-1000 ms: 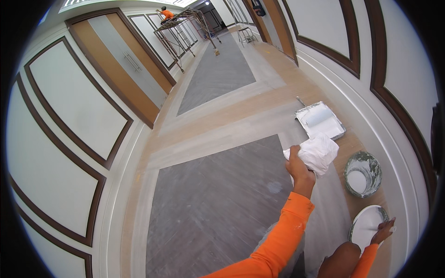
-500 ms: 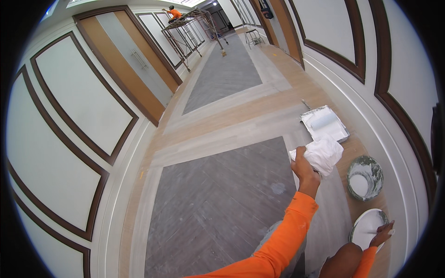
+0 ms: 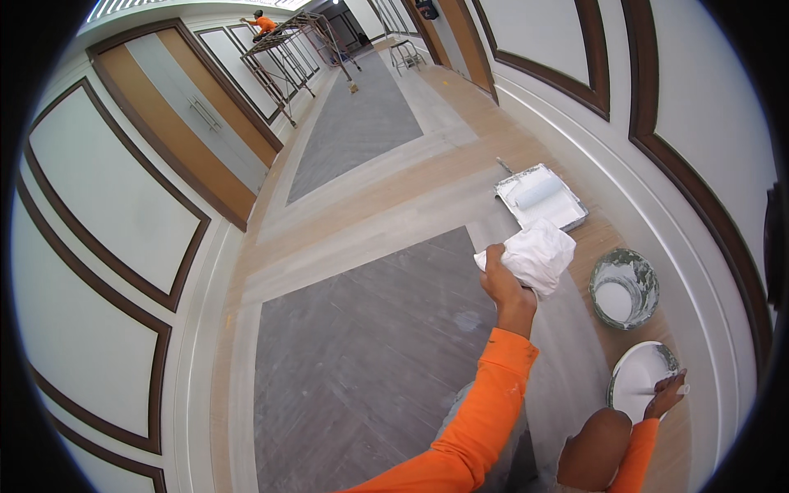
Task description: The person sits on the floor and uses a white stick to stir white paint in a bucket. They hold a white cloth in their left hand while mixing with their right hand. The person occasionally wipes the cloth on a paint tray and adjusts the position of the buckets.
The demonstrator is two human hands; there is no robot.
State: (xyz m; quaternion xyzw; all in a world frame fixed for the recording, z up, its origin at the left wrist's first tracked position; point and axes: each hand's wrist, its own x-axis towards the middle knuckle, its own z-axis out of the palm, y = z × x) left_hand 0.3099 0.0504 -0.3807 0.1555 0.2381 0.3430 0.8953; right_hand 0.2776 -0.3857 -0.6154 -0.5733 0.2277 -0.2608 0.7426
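Note:
My left hand (image 3: 503,283) is raised over the floor and shut on a crumpled white cloth (image 3: 536,253), which bulges out to the right of my fist. My right hand (image 3: 667,393) is low at the right, fingers resting on the edge of a round white lid (image 3: 637,376) that lies on the floor by the wall. Both arms wear orange sleeves. An open paint bucket (image 3: 623,287) with white paint stands between the cloth and the lid.
A white paint tray (image 3: 567,212) holding a roller (image 3: 538,193) lies on the wood floor beyond the cloth. Panelled walls run along both sides. Far down the corridor stand a scaffold (image 3: 288,49) with a person in orange on it and a small stool (image 3: 403,53).
The view has shifted slightly, so the tray and bucket sit a little higher in the picture. My left hand still holds the cloth up; my right hand stays on the lid.

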